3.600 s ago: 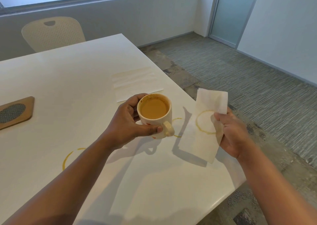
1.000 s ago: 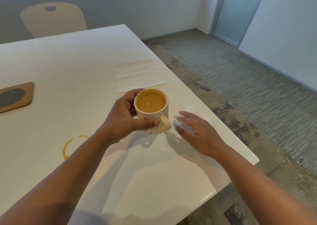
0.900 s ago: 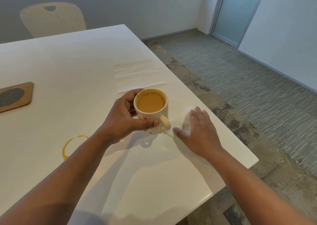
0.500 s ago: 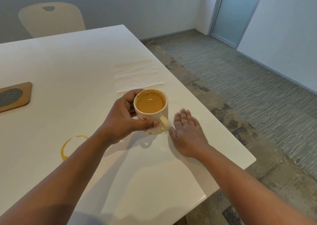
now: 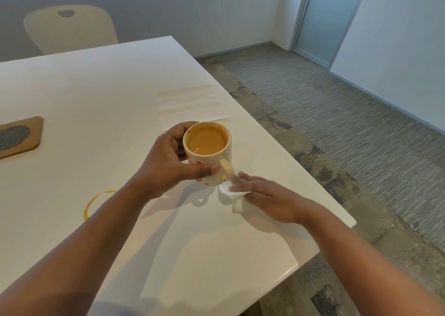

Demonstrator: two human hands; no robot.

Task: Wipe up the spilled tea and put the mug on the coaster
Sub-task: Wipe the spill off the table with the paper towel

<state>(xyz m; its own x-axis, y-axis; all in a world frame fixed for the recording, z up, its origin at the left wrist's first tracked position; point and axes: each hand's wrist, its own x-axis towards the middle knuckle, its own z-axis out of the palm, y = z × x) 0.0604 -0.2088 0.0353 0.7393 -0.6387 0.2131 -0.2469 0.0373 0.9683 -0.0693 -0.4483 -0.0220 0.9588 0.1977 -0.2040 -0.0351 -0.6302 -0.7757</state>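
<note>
My left hand (image 5: pixel 168 163) grips a cream mug (image 5: pixel 212 156) full of milky tea, held just above the white table (image 5: pixel 96 94). Flat on the tabletop just right of the mug's handle, my right hand (image 5: pixel 267 195) presses a white paper napkin (image 5: pixel 232 195) under its fingers. A brown tea ring (image 5: pixel 96 202) marks the table to the left of my left forearm. The wooden coaster (image 5: pixel 19 135) with a mesh centre lies at the far left edge of the view.
A second paper napkin (image 5: pixel 190 106) lies unfolded behind the mug. A cream chair (image 5: pixel 69 28) stands at the table's far side. The table's right edge and near corner (image 5: pixel 346 221) lie close to my right hand, with carpeted floor beyond.
My right hand has laid the napkin on the table and slid it back and forth beside the mug, ending nearer and pointing left. The tea ring under it no longer shows. The mug has stayed raised.
</note>
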